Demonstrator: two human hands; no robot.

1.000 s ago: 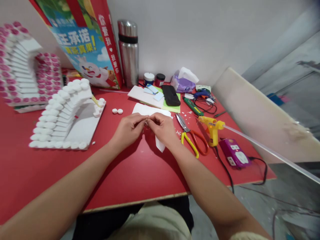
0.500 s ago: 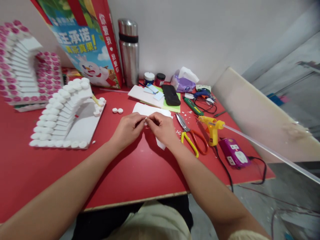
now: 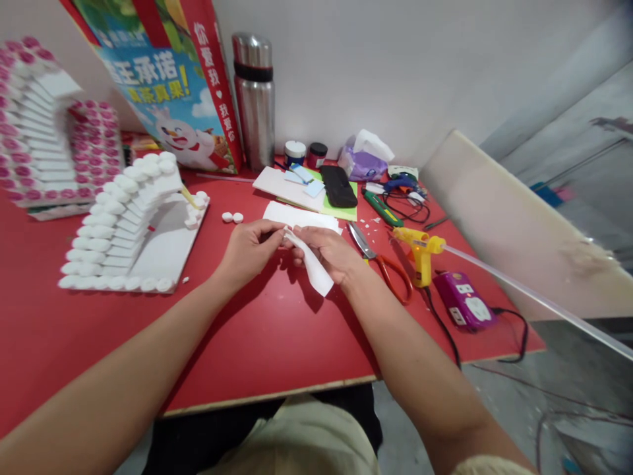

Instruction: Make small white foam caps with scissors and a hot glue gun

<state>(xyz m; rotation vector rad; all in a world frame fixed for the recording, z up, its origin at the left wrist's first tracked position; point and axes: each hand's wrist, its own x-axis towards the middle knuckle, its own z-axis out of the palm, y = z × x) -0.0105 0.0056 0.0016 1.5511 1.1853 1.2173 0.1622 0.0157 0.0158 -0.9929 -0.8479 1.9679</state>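
- You're working a white paper strip [image 3: 316,274] w/ both hands, prob. mid shaping or rolling its end; fine detail's too small to tell.
- Your L hand [image 3: 250,254] is pinching the tip, thumb and index closing on it; your R hand [image 3: 329,251] is clamping it alongside, fingers curling under.
- The strip's running from your fingertips toward 5 o'clock, its free end hanging above the counter [image 3: 277,349].
- White sheets [image 3: 301,214] are lying at 12, two white discs [image 3: 238,217] at 10, shears [image 3: 361,241] at 2, glue gun [image 3: 422,254] at 3.
- Next move's prob. calling for a light, steady pinch and even tension, w/o creasing the strip.
- Vs. 0.5 s ago: the strip's now showing in front of your R fingers rather than mostly under that hand; your R hand's turning palm-up and covering the shears' yellow handle.
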